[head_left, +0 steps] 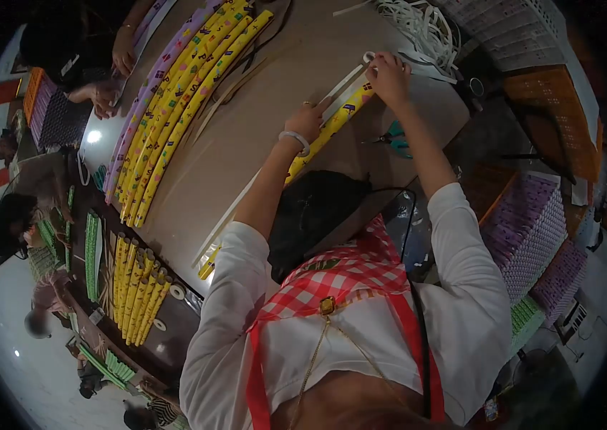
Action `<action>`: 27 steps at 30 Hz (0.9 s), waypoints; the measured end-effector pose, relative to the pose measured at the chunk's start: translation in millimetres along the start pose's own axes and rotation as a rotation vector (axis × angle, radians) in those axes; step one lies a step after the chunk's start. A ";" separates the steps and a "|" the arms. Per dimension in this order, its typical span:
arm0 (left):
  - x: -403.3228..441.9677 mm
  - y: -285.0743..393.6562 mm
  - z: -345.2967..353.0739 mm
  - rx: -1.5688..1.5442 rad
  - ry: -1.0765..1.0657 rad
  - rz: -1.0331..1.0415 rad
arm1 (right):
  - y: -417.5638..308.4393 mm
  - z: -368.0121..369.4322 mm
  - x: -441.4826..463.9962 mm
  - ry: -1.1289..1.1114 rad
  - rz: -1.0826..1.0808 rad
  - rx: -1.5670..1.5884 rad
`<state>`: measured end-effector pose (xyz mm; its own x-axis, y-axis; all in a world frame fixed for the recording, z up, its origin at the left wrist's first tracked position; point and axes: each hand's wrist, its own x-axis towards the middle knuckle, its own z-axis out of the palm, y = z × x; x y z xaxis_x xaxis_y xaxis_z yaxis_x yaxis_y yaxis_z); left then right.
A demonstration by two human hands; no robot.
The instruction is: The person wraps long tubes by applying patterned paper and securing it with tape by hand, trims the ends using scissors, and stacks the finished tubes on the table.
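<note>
A long yellow patterned roll (330, 129) lies slantwise on the table before me, with a pale strip (341, 87) along its far side. My left hand (303, 123), with a bracelet at the wrist, rests closed at the strip and the roll's edge; its fingertips are hidden. At the roll's far end my right hand (389, 75) is pinched by a small white ring-shaped end of the strip (368, 56); what exactly lies between its fingers is too small to tell. Teal-handled scissors (395, 139) lie beside the roll, under my right forearm.
Yellow and purple rolls (189, 107) lie at the left. White strips (429, 36) are heaped at the top right. Another person's hands (113, 89) are at the upper left. Shorter yellow tubes (135, 290) stack lower left; purple stacks (529, 229) stand at right.
</note>
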<state>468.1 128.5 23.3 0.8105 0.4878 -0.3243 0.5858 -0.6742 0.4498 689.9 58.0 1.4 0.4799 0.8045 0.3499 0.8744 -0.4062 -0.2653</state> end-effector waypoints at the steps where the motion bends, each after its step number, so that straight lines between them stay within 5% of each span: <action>1: -0.8 0.6 -1.1 0.000 0.001 0.001 | 0.3 0.0 0.9 0.008 -0.003 -0.005; 27: -2.4 2.7 -3.2 -0.017 0.018 0.022 | 9.9 8.3 48.3 -0.015 -0.089 -0.123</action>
<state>467.7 127.3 27.9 0.8230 0.4832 -0.2988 0.5675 -0.6757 0.4705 721.1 96.4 8.2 0.4001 0.8457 0.3533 0.9159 -0.3824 -0.1219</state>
